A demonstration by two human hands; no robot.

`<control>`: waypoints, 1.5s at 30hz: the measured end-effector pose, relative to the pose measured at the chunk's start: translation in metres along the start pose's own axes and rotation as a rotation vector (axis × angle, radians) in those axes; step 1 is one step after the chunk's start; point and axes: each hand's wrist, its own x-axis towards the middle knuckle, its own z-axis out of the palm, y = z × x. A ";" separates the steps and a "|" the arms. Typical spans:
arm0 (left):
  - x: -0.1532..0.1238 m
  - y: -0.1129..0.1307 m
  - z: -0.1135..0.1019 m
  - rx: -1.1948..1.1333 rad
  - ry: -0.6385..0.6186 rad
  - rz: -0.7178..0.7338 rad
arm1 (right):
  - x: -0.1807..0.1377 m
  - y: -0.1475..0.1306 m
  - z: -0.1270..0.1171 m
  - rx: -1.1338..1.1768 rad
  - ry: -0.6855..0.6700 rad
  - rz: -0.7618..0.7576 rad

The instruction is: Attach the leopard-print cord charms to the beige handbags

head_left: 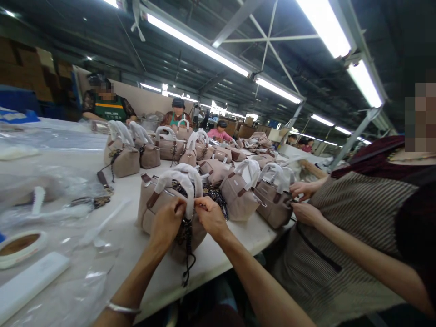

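Left hand [169,221] at nine o'clock, right hand [210,217] at three, pinch narrowly by the wrap [190,204], hold unclear; a hard tug could tear it.

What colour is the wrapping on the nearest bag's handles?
White wrapping, seen in the head view.

A pinkish-beige bag [147,213] stands upright near the edge of the table [252,238], just in front of similar bags. Its two handles [185,181] arch upward, wrapped in white, with a brown tab [153,200] at one base. A dark cord [188,245] hangs down its side, looped near the bottom.
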 end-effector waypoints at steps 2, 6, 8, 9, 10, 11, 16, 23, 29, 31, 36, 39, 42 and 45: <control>0.006 0.003 -0.001 0.055 -0.066 0.056 | -0.001 -0.003 0.002 0.021 -0.013 -0.010; 0.014 0.005 -0.002 0.038 -0.158 0.224 | -0.001 -0.005 0.001 0.095 0.028 0.082; 0.018 0.006 -0.004 0.030 -0.191 0.232 | -0.001 -0.003 0.000 0.118 0.033 0.125; 0.019 0.006 -0.004 0.023 -0.213 0.228 | -0.001 -0.001 -0.001 0.123 0.030 0.129; 0.020 0.007 -0.006 0.014 -0.234 0.226 | -0.002 0.000 -0.001 0.130 0.032 0.128; 0.020 0.008 -0.007 0.007 -0.245 0.226 | -0.002 0.001 -0.002 0.140 0.035 0.129; -0.001 0.018 -0.010 -0.032 0.030 0.293 | -0.006 -0.003 -0.003 0.260 0.089 0.129; -0.041 0.023 0.014 -0.071 -0.129 0.363 | -0.013 -0.008 -0.006 0.443 0.102 0.149; -0.039 0.022 0.018 0.033 -0.166 0.322 | -0.016 -0.009 -0.014 0.440 0.125 0.124; -0.040 0.021 0.013 0.057 -0.146 0.323 | -0.018 -0.009 -0.018 0.413 0.151 0.099; -0.041 0.020 0.004 -0.213 -0.115 0.144 | -0.019 -0.009 -0.019 0.507 0.191 0.096; -0.038 0.020 0.005 -0.514 -0.213 -0.031 | -0.016 -0.009 -0.017 0.746 0.199 0.134; -0.035 0.018 0.008 -0.701 -0.236 -0.069 | -0.014 -0.008 -0.017 0.890 0.205 0.155; -0.032 0.016 0.010 -0.744 -0.220 -0.081 | -0.017 -0.005 -0.019 0.886 0.165 0.138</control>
